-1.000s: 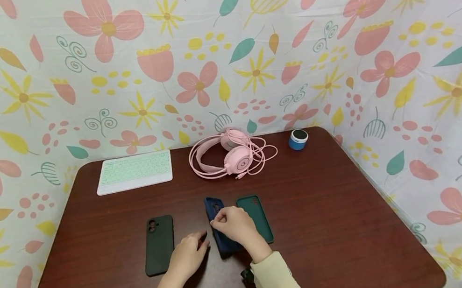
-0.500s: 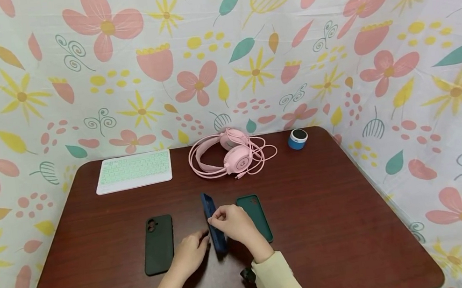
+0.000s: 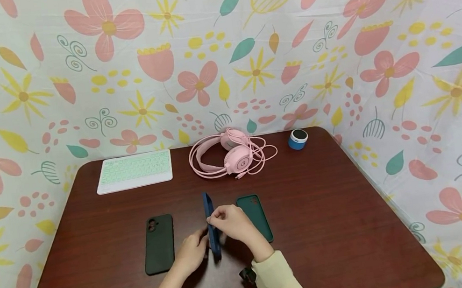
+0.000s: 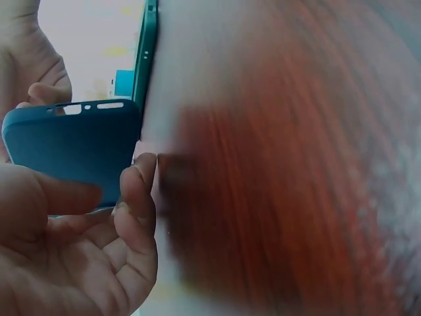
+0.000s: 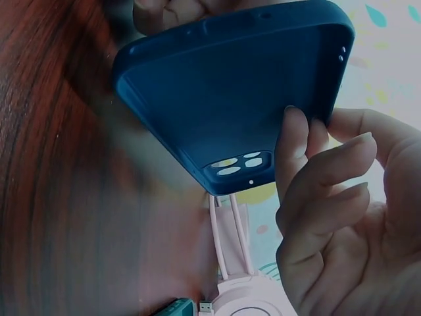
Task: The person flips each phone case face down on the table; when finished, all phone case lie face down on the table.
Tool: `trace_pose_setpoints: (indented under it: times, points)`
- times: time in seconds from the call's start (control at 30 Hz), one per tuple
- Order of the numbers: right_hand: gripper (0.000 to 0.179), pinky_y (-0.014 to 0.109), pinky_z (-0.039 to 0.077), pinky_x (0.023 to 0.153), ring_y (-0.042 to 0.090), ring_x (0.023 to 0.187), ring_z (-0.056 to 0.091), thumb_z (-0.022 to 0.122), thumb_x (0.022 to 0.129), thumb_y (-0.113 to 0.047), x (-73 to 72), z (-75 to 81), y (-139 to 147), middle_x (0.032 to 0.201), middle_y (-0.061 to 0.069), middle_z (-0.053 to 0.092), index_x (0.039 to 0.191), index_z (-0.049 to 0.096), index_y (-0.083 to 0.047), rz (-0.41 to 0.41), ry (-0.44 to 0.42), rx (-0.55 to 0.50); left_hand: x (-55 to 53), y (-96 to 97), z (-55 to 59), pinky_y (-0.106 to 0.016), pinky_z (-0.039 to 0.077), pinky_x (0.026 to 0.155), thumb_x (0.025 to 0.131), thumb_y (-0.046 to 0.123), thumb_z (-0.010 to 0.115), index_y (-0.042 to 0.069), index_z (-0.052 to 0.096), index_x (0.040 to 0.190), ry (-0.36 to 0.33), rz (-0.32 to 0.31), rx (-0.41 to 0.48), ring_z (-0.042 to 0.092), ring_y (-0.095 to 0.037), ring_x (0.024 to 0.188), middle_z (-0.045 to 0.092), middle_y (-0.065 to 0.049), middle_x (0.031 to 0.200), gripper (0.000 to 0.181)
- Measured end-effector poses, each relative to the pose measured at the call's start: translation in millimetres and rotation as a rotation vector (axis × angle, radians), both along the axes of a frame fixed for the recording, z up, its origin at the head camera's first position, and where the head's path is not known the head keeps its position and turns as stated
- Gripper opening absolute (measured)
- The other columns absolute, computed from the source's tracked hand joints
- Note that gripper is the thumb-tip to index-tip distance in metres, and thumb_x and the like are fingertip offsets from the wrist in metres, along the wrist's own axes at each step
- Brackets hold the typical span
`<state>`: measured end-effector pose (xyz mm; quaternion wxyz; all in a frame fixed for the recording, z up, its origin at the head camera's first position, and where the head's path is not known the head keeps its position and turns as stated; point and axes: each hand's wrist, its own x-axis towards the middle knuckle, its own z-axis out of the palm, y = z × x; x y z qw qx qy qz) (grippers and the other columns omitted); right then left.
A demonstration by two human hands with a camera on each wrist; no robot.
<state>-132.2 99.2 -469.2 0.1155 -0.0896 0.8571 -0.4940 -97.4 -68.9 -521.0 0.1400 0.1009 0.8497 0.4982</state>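
My right hand (image 3: 232, 221) pinches the upper long edge of a navy blue phone case (image 3: 209, 206), which stands on its other long side, nearly upright. In the right wrist view the right fingertips are at the rim of the phone case (image 5: 210, 99), its hollow inside and camera holes showing. My left hand (image 3: 189, 254) is at the outer side; in the left wrist view its thumb lies along the back of the phone case (image 4: 72, 148), its other fingers bent near the lower edge. Left of the hands lies a black phone case (image 3: 159, 245); a green phone case (image 3: 255, 216) lies hollow side up, right.
At the back of the dark wood table (image 3: 341, 226) lie a white keyboard (image 3: 134, 170) with green keys and pink headphones (image 3: 238, 158) with a coiled cable. A small blue speaker (image 3: 298, 140) stands at the back right. A floral cloth (image 3: 221, 46) hangs behind.
The blue phone case has tilted up from leaning over to nearly upright on its long edge, turned by my right hand. My left hand has come up against its outer side.
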Motion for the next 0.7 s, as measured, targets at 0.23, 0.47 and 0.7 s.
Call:
trace_pose_setpoints:
  times: [0.23,0.47,0.7]
  points:
    - [0.018,0.031,0.049,0.052,0.039,0.067,0.063,0.065,0.092,-0.026,-0.9,0.0,-1.7,0.079,0.013,0.069,0.085,0.071,-0.010,0.014,-0.011,-0.035,1.1,0.8,0.1,-0.034,0.047,0.057,0.105,0.012,0.038,-0.006,0.030,0.147,-0.030,0.018,0.064,0.060,-0.020,0.065,0.062,-0.015,0.098,0.047]
    - [0.019,0.031,0.048,0.051,0.039,0.063,0.062,0.064,0.092,-0.026,-0.7,1.6,-3.2,0.078,0.013,0.069,0.083,0.070,-0.010,0.015,-0.023,-0.044,-0.3,0.9,-1.8,-0.034,0.044,0.054,0.106,0.014,0.035,-0.005,0.026,0.149,-0.072,0.011,0.147,0.056,-0.021,0.060,0.058,-0.007,0.077,0.048]
    - [0.019,0.030,0.046,0.048,0.032,0.052,0.059,0.065,0.092,-0.026,-1.4,3.4,-2.1,0.077,0.016,0.068,0.084,0.070,-0.008,0.023,-0.041,-0.084,0.4,0.2,2.6,-0.035,0.046,0.056,0.105,0.013,0.037,-0.012,0.042,0.137,-0.171,-0.012,0.276,0.057,-0.023,0.062,0.058,-0.007,0.068,0.041]
